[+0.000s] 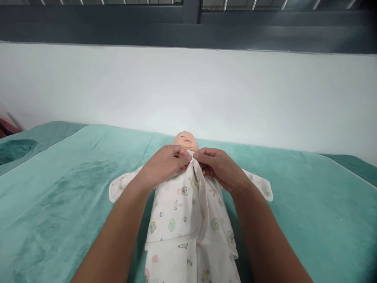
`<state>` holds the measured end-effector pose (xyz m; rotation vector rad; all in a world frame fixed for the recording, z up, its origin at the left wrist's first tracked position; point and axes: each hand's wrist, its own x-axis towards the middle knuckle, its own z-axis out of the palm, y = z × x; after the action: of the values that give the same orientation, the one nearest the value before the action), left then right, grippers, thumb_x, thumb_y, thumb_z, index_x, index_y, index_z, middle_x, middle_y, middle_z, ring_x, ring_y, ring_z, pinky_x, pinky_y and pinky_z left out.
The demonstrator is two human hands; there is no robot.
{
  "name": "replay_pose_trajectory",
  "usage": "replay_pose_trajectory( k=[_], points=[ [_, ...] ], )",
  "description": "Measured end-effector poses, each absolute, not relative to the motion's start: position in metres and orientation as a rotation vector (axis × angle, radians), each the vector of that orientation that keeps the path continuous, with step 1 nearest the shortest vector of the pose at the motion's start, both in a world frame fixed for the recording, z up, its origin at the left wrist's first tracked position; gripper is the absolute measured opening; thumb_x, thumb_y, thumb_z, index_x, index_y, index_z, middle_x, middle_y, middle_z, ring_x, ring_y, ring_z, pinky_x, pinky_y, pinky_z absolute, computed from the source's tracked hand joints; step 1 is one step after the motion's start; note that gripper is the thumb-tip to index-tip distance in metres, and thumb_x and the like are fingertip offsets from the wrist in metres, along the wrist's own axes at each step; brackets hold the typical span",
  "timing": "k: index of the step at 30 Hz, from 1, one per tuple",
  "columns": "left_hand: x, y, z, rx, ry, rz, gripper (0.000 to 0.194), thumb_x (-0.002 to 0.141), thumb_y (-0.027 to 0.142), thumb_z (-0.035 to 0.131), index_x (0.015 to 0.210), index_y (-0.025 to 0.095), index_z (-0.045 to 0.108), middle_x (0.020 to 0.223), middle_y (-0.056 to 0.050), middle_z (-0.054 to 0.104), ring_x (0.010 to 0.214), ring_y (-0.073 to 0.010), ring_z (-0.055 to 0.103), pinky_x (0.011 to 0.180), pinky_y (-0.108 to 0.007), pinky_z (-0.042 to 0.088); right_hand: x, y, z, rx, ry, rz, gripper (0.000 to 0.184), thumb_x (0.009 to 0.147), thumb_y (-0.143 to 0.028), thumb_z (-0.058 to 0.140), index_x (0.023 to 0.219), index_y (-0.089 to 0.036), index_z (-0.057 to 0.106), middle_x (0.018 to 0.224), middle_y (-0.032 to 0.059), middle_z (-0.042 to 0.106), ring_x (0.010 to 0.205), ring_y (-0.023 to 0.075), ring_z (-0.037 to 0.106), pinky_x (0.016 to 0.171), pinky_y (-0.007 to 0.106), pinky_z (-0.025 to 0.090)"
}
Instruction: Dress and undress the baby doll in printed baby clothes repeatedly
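A baby doll (185,140) lies on its back on a teal blanket (64,196), head pointing away from me. It wears a white romper (182,212) printed with small animals, sleeves spread to both sides. My left hand (165,164) and my right hand (218,167) meet at the doll's neckline. Both pinch the romper's front edges together at the top snap, fingers closed on the cloth.
A white wall (235,94) rises right behind the blanket, with a dark frame above it. A darker teal cloth (14,149) and something red lie at the far left edge. The blanket stretches wide on either side of the doll.
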<state>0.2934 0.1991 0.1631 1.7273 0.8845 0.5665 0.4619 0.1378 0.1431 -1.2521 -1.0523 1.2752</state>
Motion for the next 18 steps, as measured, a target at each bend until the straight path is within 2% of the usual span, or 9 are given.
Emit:
replay_pose_trajectory(
  k=[4, 8, 12, 18],
  points=[
    [0.2939, 0.1992, 0.1630, 1.736, 0.904, 0.555, 0.019, 0.075, 0.034, 0.059, 0.064, 0.020, 0.054, 0.063, 0.002, 0.056, 0.052, -0.0098, 0.045, 0.049, -0.022, 0.033, 0.4658, 0.1383, 0.1398, -1.208, -1.088, 1.303, 0.024, 0.076, -0.039, 0.065, 0.069, -0.017, 0.059, 0.064, -0.0018, 0.054, 0.056, 0.0083, 0.045, 0.054, 0.022, 0.037],
    [0.2939, 0.2010, 0.1604, 1.749, 0.912, 0.561, 0.016, 0.074, 0.032, 0.060, 0.064, 0.020, 0.056, 0.063, 0.002, 0.056, 0.052, -0.0092, 0.044, 0.048, -0.022, 0.032, 0.4675, 0.1374, 0.1393, -1.222, -1.158, 1.276, 0.014, 0.076, -0.031, 0.064, 0.081, -0.018, 0.063, 0.069, -0.0019, 0.056, 0.057, 0.0080, 0.044, 0.055, 0.023, 0.036],
    [0.2953, 0.2030, 0.1568, 1.681, 0.884, 0.591, 0.015, 0.074, 0.033, 0.061, 0.066, 0.020, 0.057, 0.061, 0.002, 0.056, 0.052, -0.0096, 0.046, 0.049, -0.021, 0.033, 0.4652, 0.1353, 0.1421, -1.312, -1.293, 1.143, 0.014, 0.072, -0.024, 0.064, 0.086, -0.021, 0.063, 0.071, -0.0040, 0.054, 0.058, 0.0085, 0.043, 0.052, 0.023, 0.033],
    [0.2955, 0.2007, 0.1602, 1.718, 0.920, 0.564, 0.026, 0.076, 0.042, 0.061, 0.065, 0.019, 0.059, 0.058, 0.002, 0.050, 0.048, -0.0083, 0.040, 0.046, -0.022, 0.027, 0.4610, 0.1374, 0.1398, -1.436, -1.368, 0.955, 0.015, 0.072, -0.030, 0.066, 0.083, -0.021, 0.060, 0.072, -0.0041, 0.053, 0.063, 0.0104, 0.046, 0.055, 0.024, 0.036]
  ],
)
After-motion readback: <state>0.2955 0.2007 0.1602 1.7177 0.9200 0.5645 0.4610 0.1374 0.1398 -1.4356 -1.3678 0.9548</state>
